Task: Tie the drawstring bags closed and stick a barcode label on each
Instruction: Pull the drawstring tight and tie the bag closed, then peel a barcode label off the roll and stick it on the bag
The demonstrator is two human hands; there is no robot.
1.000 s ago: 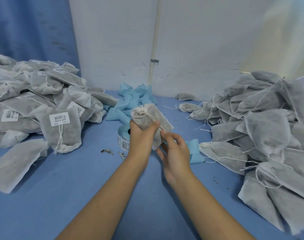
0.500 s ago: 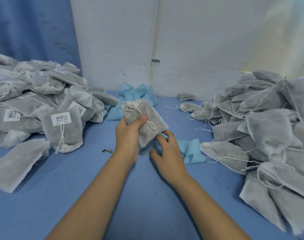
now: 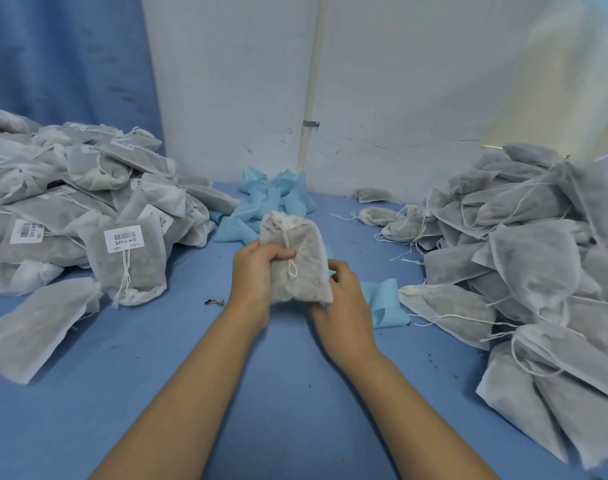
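Note:
A grey mesh drawstring bag (image 3: 302,275) with its neck gathered and a knotted white string hanging down its front is held upright above the blue table (image 3: 150,375). My left hand (image 3: 257,271) grips its left side, thumb across the front. My right hand (image 3: 344,303) is under and behind the bag's lower right corner, its fingers mostly hidden by the bag. This bag shows no barcode label. The label roll seen earlier is hidden behind the bag and hands.
A heap of labelled bags (image 3: 70,209) fills the left of the table, one with a barcode label (image 3: 124,239) facing me. A heap of unlabelled bags (image 3: 524,258) lies at the right. Pale blue backing strips (image 3: 271,199) pile up at the back and another (image 3: 382,299) lies beside my right hand.
My left hand turned the bag upright and brought it toward me. My right hand moved from beside the label roll to under the bag's lower right corner.

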